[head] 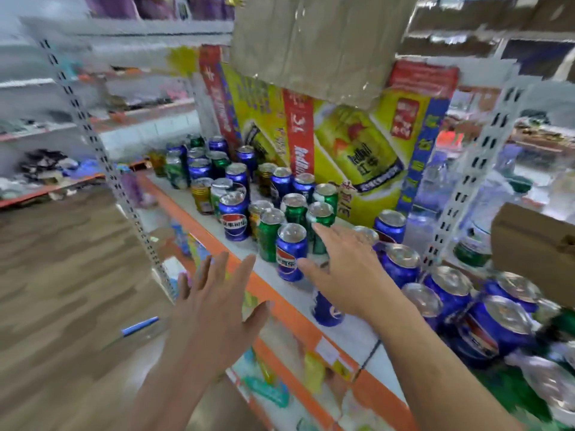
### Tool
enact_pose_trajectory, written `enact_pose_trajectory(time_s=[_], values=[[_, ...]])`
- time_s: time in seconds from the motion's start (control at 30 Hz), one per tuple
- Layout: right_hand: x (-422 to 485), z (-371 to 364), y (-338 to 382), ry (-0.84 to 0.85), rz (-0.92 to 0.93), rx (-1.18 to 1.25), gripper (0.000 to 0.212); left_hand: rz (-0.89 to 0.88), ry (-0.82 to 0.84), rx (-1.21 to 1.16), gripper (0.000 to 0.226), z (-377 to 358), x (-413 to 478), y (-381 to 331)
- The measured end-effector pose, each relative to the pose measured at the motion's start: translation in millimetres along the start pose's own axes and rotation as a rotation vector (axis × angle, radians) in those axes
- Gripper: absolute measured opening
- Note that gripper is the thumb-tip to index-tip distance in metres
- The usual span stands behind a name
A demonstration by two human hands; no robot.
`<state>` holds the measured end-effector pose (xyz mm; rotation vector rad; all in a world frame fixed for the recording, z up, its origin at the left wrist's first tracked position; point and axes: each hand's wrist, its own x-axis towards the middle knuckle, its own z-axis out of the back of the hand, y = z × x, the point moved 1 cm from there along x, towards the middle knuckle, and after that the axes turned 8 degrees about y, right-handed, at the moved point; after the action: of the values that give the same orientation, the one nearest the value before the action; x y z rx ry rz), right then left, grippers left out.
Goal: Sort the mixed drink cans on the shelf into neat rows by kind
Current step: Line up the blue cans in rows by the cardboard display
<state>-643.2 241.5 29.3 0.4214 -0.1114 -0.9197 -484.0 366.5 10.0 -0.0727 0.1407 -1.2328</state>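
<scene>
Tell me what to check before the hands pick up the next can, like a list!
1. Left hand free: ok, open, holds nothing.
2. Right hand free: ok, open over the cans.
3. Blue can by the right thumb upright: ok.
4. Kinds kept apart: not ok, a green can stands among blue ones.
5. Room in the blue group at the right: cannot tell, too blurred.
</scene>
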Motion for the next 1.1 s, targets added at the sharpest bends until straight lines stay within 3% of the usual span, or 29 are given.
enact_pose_trajectory(time_s=[0.33,0.47,0.63,0.83,1.0,1.1], values=[[131.5,-14.3,58.9,-0.002,0.068,-0.025,0.067,0.013,-0.008,-0.034,0.072,10.9,92.4,87.1],[181.0,-17.4,64.3,0.089,-0.018,-0.017,0.069,0.006,0.019,0.006,0.071,28.4,144.3,116.5],[235.3,-11.6,68.5,0.206,-0.116,-0.045,0.055,-0.03,0.008,0.014,0.069,38.8,204.9,146.5],[269.4,-19.3,78.1,0.435,-0.222,-0.381,0.046,-0.086,0.055,-0.011,0.071,41.4,263.2,171.3],[279.5,-34.7,85.3,0.486,-0.278,-0.388,0.038,-0.15,0.107,-0.043,0.071,38.9,308.0,191.3],[279.6,-27.6,87.4,0.367,-0.378,-0.275,0.038,-0.2,0.17,-0.038,0.077,33.9,336.9,204.4]])
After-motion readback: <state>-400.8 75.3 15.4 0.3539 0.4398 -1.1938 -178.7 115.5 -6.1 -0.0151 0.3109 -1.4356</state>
